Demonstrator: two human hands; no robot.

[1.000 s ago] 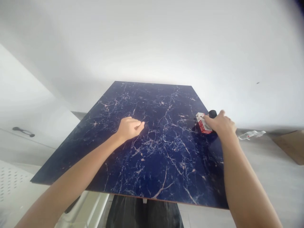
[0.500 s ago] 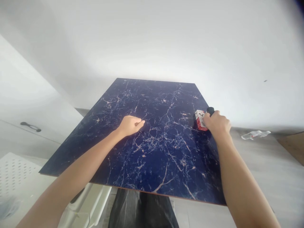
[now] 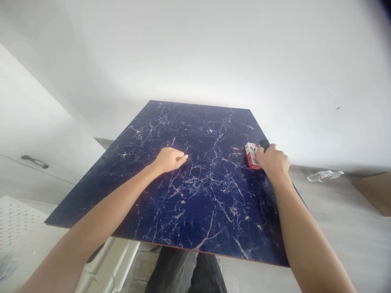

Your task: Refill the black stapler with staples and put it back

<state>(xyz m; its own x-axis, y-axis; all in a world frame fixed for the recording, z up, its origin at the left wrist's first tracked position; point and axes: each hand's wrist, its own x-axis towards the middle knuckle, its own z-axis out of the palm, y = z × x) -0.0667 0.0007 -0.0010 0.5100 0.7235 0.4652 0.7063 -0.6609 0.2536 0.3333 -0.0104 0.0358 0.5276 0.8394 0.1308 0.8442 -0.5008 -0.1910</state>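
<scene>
Near the right edge of the blue marbled tabletop point(image 3: 195, 126), a small red-and-white box point(image 3: 251, 156) sits just beside our right hand point(image 3: 275, 162), whose thumb appears to touch it. Behind that thumb shows a black object point(image 3: 264, 143), partly covered by our curled fingers; we cannot tell whether they grip it. Our left hand point(image 3: 170, 160) is closed in a loose fist over the middle of the top, well apart from the box. We cannot see into the box, nor into the brown cardboard box point(image 3: 375, 191) off to the right, near a crumpled clear wrapper point(image 3: 325, 176). Between our hands the marbled surface runs to the far edge, with the white wall point(image 3: 195, 53) beyond; our legs point(image 3: 179, 270) show below the near edge.
</scene>
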